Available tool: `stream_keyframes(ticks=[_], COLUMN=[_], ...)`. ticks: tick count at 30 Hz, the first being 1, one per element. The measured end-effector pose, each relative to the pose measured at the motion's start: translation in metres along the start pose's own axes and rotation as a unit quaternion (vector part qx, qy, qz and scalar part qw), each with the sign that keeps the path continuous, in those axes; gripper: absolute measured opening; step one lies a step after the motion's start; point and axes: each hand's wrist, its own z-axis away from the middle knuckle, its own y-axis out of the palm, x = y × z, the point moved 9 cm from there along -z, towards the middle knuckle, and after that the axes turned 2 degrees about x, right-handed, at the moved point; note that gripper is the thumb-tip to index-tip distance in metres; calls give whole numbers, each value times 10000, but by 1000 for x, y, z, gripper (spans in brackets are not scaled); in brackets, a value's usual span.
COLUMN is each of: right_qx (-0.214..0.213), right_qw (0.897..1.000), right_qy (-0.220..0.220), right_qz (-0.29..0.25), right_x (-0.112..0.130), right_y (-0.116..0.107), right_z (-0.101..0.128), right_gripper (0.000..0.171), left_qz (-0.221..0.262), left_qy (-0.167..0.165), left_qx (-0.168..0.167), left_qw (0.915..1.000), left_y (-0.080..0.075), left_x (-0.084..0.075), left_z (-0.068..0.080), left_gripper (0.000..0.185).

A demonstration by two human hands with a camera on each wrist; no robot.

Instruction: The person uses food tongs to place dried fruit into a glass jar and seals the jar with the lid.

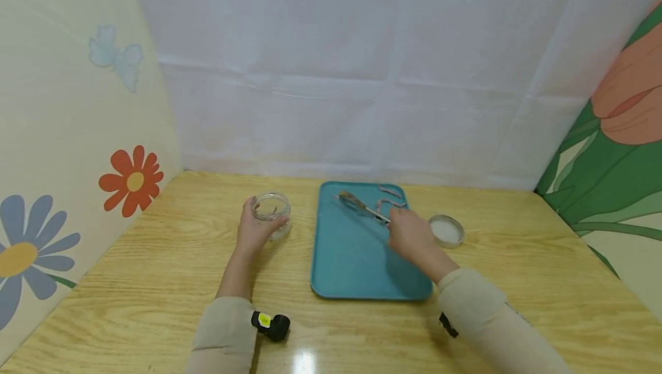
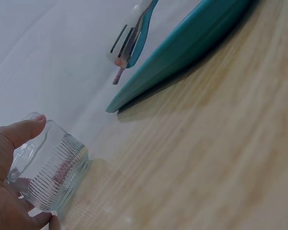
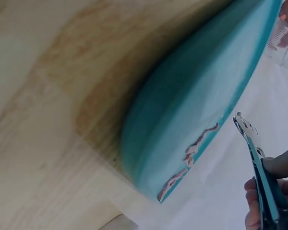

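My left hand grips a small clear glass jar standing on the wooden table left of a teal tray. The jar has ribbed walls and something pinkish inside. My right hand holds metal tongs over the tray, their tips pointing toward the far left corner. In the left wrist view the tongs carry a small pink piece at their tip. Pink worm-like pieces lie at the tray's far right; they show at the tray's edge in the right wrist view, near the tongs.
A round jar lid lies on the table just right of the tray. White sheeting forms the back wall, with flower-patterned panels on both sides. The wooden table stretches toward me.
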Motion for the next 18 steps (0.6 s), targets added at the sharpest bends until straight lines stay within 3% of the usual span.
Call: stream_keyframes(ticks=[8,14,18], right_qx=[-111,-509,-500], right_qw=[9994,9970,9953], right_qy=[89,63,125], right_qz=[-302,-580,-820], right_x=[-7,-1,5], right_y=[-12,-28,-33], right_z=[-3,-1,-2], right_gripper=[13,18,16], left_qz=[60,127,161], left_qy=[-22,-27,-50], left_qx=[26,58,48], left_qw=[10000,9999,9998], left_y=[-1,0,0], left_x=[0,0,0], left_z=[0,0,1], left_gripper=[97,98,98])
